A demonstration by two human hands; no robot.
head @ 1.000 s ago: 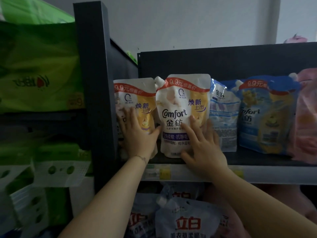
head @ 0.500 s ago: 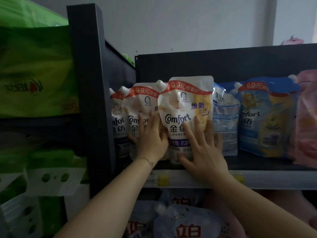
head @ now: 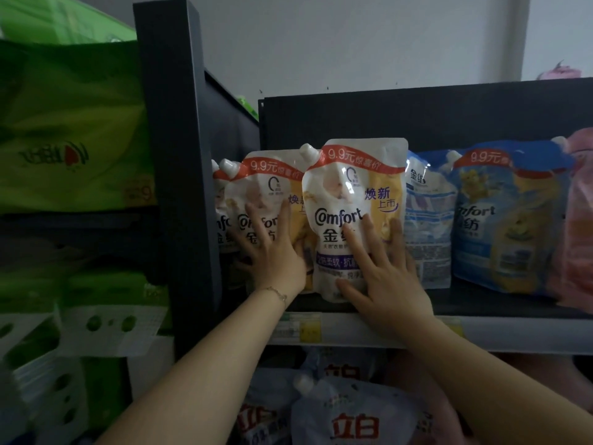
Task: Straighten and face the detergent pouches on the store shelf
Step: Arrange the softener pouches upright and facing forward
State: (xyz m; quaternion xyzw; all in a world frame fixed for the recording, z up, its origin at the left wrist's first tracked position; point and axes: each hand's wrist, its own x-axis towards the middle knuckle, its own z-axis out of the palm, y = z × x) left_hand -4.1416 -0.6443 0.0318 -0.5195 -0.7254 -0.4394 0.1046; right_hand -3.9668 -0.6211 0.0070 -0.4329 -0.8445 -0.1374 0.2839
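Three white-and-yellow Comfort pouches stand on the dark shelf (head: 500, 305), overlapping like fanned cards. The front pouch (head: 356, 187) stands upright and faces me. My right hand (head: 382, 277) lies flat on its lower half, fingers spread. The second pouch (head: 272, 184) stands behind it to the left, and my left hand (head: 272, 255) presses flat on its front. A third pouch (head: 223, 200) peeks out at the far left by the shelf post. To the right stand a side-turned blue pouch (head: 426, 216) and a front-facing blue Comfort pouch (head: 510, 220).
A thick black upright post (head: 173, 155) bounds the shelf on the left. Green tissue packs (head: 73, 130) fill the bay beyond it. A pink pouch (head: 580, 220) stands at the far right. White pouches with red lettering (head: 353, 422) lie on the shelf below. Price tags (head: 298, 327) line the shelf edge.
My left hand slid right, and the left pouches tilted and fanned out so that three show. The front pouch shifted slightly right under my right hand.
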